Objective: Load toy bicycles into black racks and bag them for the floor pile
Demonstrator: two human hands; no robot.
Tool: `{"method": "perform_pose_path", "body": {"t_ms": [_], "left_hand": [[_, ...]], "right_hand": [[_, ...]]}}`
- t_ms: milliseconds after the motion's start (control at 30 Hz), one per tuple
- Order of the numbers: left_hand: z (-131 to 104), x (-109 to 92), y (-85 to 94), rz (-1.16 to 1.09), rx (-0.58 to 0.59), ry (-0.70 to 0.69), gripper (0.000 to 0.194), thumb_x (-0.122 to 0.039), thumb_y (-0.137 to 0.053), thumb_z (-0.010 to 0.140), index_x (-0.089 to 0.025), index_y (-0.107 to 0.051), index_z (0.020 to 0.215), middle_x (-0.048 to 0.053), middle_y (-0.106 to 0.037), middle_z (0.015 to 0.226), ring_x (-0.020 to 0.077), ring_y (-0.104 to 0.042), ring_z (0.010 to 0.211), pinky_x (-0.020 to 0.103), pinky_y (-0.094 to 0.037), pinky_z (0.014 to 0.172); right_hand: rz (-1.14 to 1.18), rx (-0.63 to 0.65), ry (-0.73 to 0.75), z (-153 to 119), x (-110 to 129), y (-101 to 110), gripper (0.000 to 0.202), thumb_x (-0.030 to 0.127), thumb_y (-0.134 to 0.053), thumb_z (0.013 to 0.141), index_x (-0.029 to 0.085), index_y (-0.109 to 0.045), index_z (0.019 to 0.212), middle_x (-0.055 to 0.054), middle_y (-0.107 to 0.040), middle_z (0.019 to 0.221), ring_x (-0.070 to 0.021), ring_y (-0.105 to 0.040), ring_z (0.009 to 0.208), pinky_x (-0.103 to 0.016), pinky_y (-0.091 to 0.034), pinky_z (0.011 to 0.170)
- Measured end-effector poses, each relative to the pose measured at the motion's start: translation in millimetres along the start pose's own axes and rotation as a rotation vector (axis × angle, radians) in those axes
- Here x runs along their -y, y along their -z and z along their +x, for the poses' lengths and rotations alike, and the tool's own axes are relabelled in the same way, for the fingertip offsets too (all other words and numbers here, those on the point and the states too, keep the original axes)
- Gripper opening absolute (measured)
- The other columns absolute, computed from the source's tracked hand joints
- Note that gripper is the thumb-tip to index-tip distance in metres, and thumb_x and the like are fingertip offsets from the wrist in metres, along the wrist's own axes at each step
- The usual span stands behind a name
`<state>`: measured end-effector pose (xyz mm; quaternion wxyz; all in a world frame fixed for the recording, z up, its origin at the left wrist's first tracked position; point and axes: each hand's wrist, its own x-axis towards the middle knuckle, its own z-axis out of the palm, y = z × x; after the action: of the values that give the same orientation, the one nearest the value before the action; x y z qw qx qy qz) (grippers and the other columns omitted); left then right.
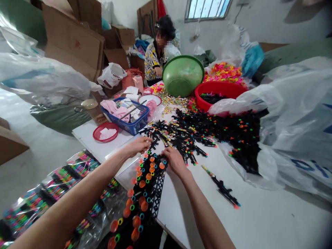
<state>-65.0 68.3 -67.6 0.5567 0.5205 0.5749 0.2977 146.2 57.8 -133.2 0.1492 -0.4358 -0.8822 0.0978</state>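
My left hand (141,143) is closed at the near edge of a pile of small black toy guns (186,133); what its fingers hold is too small to name. Close to its right, my right hand (172,157) has its fingers bent by a colourful stick (165,140); its grip is unclear. Below both hands, a black stack with orange discs and coloured rings (142,200) runs down toward me over a black lattice-sided holder. One black toy gun with a colourful stick (224,188) lies apart on the white table at the right.
A blue basket (138,121) and a red basket (105,132) stand at the left. Behind the pile are a green basin (183,74), a red tub (220,88) and a seated person (154,58). Plastic bags (298,128) cover the right side. Packed bags (52,197) lie lower left.
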Motion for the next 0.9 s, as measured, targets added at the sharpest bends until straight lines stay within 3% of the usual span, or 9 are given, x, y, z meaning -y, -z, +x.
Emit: {"method": "perform_pose_path", "body": {"t_ms": [67, 167, 333, 433, 533, 600, 700, 800, 900], "left_hand": [[-0.3, -2.0, -1.5, 0.067, -0.035, -0.099, 0.045, -0.031, -0.06, 0.075, -0.009, -0.053, 0.113, -0.003, -0.05, 0.064, 0.0078, -0.041, 0.05, 0.019, -0.03, 0.045], [0.1, -32.5, -5.6, 0.279, -0.076, -0.364, 0.055, -0.036, -0.069, 0.067, -0.013, -0.054, 0.115, 0.001, -0.058, 0.083, 0.0105, -0.048, 0.062, 0.021, -0.036, 0.054], [-8.2, -82.3, -17.0, 0.573, 0.037, -0.75, 0.018, -0.024, -0.057, 0.076, -0.016, -0.064, 0.091, 0.001, -0.062, 0.082, 0.014, -0.054, 0.076, 0.025, -0.04, 0.072], [-18.8, -88.8, -28.5, 0.346, -0.01, -0.69, 0.016, -0.026, -0.055, 0.078, -0.015, -0.063, 0.087, -0.003, -0.055, 0.063, 0.009, -0.044, 0.055, 0.022, -0.034, 0.055], [-32.5, -88.3, -43.3, -0.186, 0.057, -0.496, 0.024, -0.036, -0.061, 0.075, -0.014, -0.055, 0.086, -0.005, -0.049, 0.059, 0.0045, -0.03, 0.043, 0.018, -0.021, 0.042], [-41.9, -88.4, -54.1, -0.419, 0.164, -0.406, 0.031, -0.039, -0.066, 0.072, -0.015, -0.051, 0.085, -0.005, -0.049, 0.06, 0.003, -0.028, 0.041, 0.017, -0.018, 0.039], [-55.1, -89.8, -66.9, -0.406, 0.248, -0.434, 0.034, -0.039, -0.067, 0.072, -0.013, -0.053, 0.089, -0.005, -0.048, 0.06, 0.0035, -0.032, 0.043, 0.017, -0.02, 0.039], [-65.5, -91.6, -69.6, -0.247, 0.201, -0.529, 0.036, -0.036, -0.061, 0.08, -0.014, -0.051, 0.106, -0.003, -0.053, 0.066, 0.0056, -0.04, 0.049, 0.018, -0.029, 0.044], [-72.4, -92.3, -65.6, -0.177, 0.181, -0.566, 0.03, -0.035, -0.056, 0.083, -0.014, -0.052, 0.104, 0.002, -0.06, 0.079, 0.0086, -0.049, 0.061, 0.021, -0.04, 0.057]], "right_hand": [[-0.148, -0.081, -0.051, 11.5, 2.7, 15.2, 0.017, 0.016, -0.049, 0.086, 0.021, -0.061, 0.096, -0.007, -0.06, 0.097, -0.0214, -0.048, 0.095, -0.033, -0.036, 0.08], [-0.307, -0.167, -0.057, 27.7, 6.3, 53.2, 0.011, 0.022, -0.049, 0.087, 0.019, -0.06, 0.089, -0.007, -0.062, 0.089, -0.0231, -0.047, 0.093, -0.035, -0.034, 0.082], [-0.338, -0.225, -0.025, 20.6, 13.7, 113.9, 0.011, 0.02, -0.051, 0.085, 0.018, -0.059, 0.077, -0.006, -0.061, 0.077, -0.0225, -0.05, 0.084, -0.041, -0.033, 0.088], [-0.023, -0.382, -0.088, -1.9, 14.0, 130.2, 0.007, 0.024, -0.06, 0.079, 0.02, -0.061, 0.084, -0.006, -0.063, 0.082, -0.0227, -0.053, 0.086, -0.042, -0.037, 0.086], [0.565, -0.667, -0.258, -22.7, 17.9, 128.3, 0.039, 0.034, -0.065, 0.075, 0.021, -0.055, 0.11, -0.006, -0.063, 0.098, -0.0207, -0.058, 0.089, -0.039, -0.044, 0.083], [0.869, -0.709, -0.303, -28.7, 28.4, 121.3, 0.048, 0.037, -0.066, 0.073, 0.019, -0.052, 0.115, -0.008, -0.063, 0.102, -0.0201, -0.06, 0.089, -0.037, -0.048, 0.079], [1.005, -0.771, -0.273, -27.4, 54.3, 115.1, 0.034, 0.038, -0.065, 0.074, 0.018, -0.059, 0.101, -0.007, -0.065, 0.1, -0.0198, -0.061, 0.091, -0.035, -0.051, 0.08], [0.995, -0.958, -0.307, -27.3, 76.6, 121.2, 0.023, 0.038, -0.061, 0.079, 0.019, -0.062, 0.092, -0.005, -0.067, 0.09, -0.0172, -0.063, 0.08, -0.031, -0.053, 0.074], [0.965, -0.964, -0.329, -34.9, 86.8, 130.0, 0.022, 0.036, -0.066, 0.076, 0.018, -0.064, 0.088, -0.004, -0.068, 0.081, -0.016, -0.063, 0.069, -0.028, -0.054, 0.064]]}}
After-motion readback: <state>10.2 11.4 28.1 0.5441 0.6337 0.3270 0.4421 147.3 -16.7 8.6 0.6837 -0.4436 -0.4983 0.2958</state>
